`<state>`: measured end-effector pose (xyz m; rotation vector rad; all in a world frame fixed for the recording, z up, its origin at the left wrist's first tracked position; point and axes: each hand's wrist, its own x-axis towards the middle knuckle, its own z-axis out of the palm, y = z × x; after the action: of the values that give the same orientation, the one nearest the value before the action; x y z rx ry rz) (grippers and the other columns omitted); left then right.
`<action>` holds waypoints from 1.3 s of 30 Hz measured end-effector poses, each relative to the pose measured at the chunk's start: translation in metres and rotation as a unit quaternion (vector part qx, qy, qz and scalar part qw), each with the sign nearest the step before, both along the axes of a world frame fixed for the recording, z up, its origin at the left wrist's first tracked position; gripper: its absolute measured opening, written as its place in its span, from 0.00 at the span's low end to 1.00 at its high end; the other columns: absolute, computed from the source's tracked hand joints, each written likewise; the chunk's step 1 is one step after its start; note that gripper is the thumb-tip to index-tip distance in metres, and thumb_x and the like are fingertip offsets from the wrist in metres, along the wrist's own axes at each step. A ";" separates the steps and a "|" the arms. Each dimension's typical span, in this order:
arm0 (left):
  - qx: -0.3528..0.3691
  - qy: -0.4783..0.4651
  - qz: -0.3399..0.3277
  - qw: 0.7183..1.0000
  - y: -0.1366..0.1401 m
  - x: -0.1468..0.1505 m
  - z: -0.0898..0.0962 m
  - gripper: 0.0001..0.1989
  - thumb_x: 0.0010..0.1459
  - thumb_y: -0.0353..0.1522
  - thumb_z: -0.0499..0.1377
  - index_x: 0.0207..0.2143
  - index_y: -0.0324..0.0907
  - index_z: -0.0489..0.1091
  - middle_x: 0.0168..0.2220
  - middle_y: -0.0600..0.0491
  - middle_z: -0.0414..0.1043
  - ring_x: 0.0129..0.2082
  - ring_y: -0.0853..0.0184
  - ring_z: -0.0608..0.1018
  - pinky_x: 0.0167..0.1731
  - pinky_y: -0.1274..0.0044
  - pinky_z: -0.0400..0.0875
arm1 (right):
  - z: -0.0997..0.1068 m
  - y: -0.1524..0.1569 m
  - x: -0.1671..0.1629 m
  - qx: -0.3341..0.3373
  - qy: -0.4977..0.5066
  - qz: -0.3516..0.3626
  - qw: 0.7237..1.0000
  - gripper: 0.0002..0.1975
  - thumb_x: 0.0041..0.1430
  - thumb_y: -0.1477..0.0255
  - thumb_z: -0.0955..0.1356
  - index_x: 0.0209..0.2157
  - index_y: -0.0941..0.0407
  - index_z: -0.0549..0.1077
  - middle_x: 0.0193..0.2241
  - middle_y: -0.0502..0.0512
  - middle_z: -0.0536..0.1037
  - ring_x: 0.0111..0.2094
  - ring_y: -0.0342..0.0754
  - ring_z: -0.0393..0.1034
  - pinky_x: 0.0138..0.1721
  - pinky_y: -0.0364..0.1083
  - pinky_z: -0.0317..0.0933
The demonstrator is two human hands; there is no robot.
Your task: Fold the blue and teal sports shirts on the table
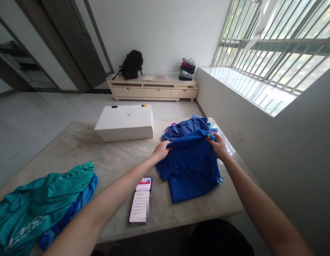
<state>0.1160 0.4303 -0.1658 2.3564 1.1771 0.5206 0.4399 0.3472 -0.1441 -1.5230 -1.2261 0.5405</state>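
A royal-blue garment (193, 170) with patterned trim along its right side is spread on the marble-look table, its lower part flat and its upper edge raised. I cannot tell whether it is shorts or a shirt. At the upper left corner, my left hand (161, 150) is closed on the cloth. My right hand (218, 145) pinches the upper right corner, where the patterned trim bunches up. Just behind it lies a pile of darker blue clothes (186, 128), with bits of pink, purple and teal showing at its edges.
A white box (124, 122) stands at the table's far side. A lit phone (140, 202) lies near the front edge. Green clothes (47, 199) over blue ones (86, 195) are heaped at left. Beyond, a low cabinet (156, 93) bears a black backpack (132, 64) and stacked clothes (186, 69).
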 end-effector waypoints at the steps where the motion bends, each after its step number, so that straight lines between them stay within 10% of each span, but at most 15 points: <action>1: 0.007 -0.012 -0.001 1.000 0.014 0.005 0.012 0.11 0.65 0.33 0.59 0.49 0.44 0.75 0.47 0.49 0.80 0.47 0.58 0.81 0.48 0.72 0.75 | 0.007 0.008 0.010 0.010 0.005 -0.008 1.000 0.21 0.52 0.52 0.71 0.37 0.54 0.69 0.29 0.49 0.73 0.29 0.44 0.66 0.31 0.41 0.63; 8: 0.057 -0.007 0.058 0.997 0.138 0.089 0.069 0.23 0.61 0.36 0.65 0.58 0.42 0.71 0.53 0.42 0.77 0.55 0.50 0.77 0.57 0.63 0.70 | 0.051 0.132 0.086 -0.018 -0.060 -0.084 0.994 0.24 0.52 0.56 0.72 0.46 0.55 0.71 0.40 0.56 0.77 0.40 0.51 0.73 0.44 0.48 0.71; 12: 0.136 0.029 0.060 0.989 0.137 0.119 0.030 0.37 0.64 0.39 0.63 0.70 0.38 0.57 0.70 0.36 0.57 0.72 0.48 0.57 0.71 0.57 0.47 | 0.017 0.168 0.075 -0.084 -0.133 -0.139 0.978 0.39 0.50 0.60 0.75 0.61 0.60 0.68 0.65 0.74 0.63 0.64 0.69 0.60 0.64 0.64 0.57; 18: 0.094 0.119 -0.015 0.988 0.071 0.101 -0.049 0.34 0.72 0.50 0.44 0.74 0.47 0.49 0.76 0.47 0.44 0.75 0.54 0.49 0.73 0.55 0.42 | -0.065 0.134 0.014 -0.237 -0.368 -0.040 0.898 0.34 0.71 0.54 0.56 0.73 0.53 0.55 0.75 0.58 0.47 0.75 0.62 0.38 0.72 0.68 0.35; 22: 0.060 0.070 0.025 0.995 0.014 0.022 -0.044 0.34 0.72 0.49 0.44 0.74 0.45 0.48 0.75 0.45 0.46 0.75 0.56 0.50 0.72 0.57 0.46 | -0.051 0.103 0.002 -0.240 -0.340 -0.046 0.908 0.37 0.71 0.54 0.56 0.73 0.61 0.56 0.74 0.65 0.50 0.74 0.66 0.41 0.71 0.70 0.38; 27: 0.091 0.124 0.120 0.981 -0.092 -0.201 -0.026 0.25 0.72 0.41 0.48 0.65 0.44 0.66 0.72 0.46 0.57 0.74 0.56 0.55 0.73 0.59 0.42 | -0.040 -0.022 -0.042 -0.052 -0.237 -0.033 0.970 0.32 0.64 0.53 0.62 0.63 0.56 0.72 0.64 0.62 0.71 0.65 0.60 0.64 0.67 0.56 0.58; 31: 0.036 0.214 0.363 0.906 -0.159 -0.363 -0.029 0.28 0.66 0.41 0.55 0.64 0.37 0.66 0.72 0.35 0.53 0.73 0.39 0.52 0.69 0.48 0.46 | -0.068 -0.155 -0.073 -0.193 -0.082 0.086 0.974 0.24 0.58 0.50 0.67 0.49 0.48 0.80 0.46 0.60 0.83 0.48 0.63 0.79 0.52 0.56 0.74; 34: 0.008 0.212 0.379 0.901 -0.182 -0.411 -0.028 0.29 0.65 0.41 0.56 0.65 0.40 0.65 0.69 0.38 0.60 0.70 0.45 0.62 0.66 0.58 0.59 | -0.088 -0.206 -0.081 -0.231 -0.014 0.108 0.967 0.21 0.51 0.47 0.69 0.42 0.43 0.82 0.38 0.59 0.85 0.42 0.65 0.81 0.44 0.59 0.76; 39: 0.060 0.181 0.371 0.909 -0.188 -0.404 -0.021 0.26 0.62 0.39 0.60 0.60 0.41 0.70 0.55 0.42 0.74 0.56 0.52 0.75 0.57 0.68 0.68 | -0.084 -0.204 -0.084 -0.207 0.011 0.074 0.975 0.23 0.43 0.48 0.71 0.38 0.46 0.81 0.33 0.62 0.84 0.35 0.66 0.81 0.36 0.63 0.76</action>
<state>-0.2882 0.2426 -0.1868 2.0827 2.2991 0.3968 0.3557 0.1432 -0.2279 -1.7705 -1.2688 0.9575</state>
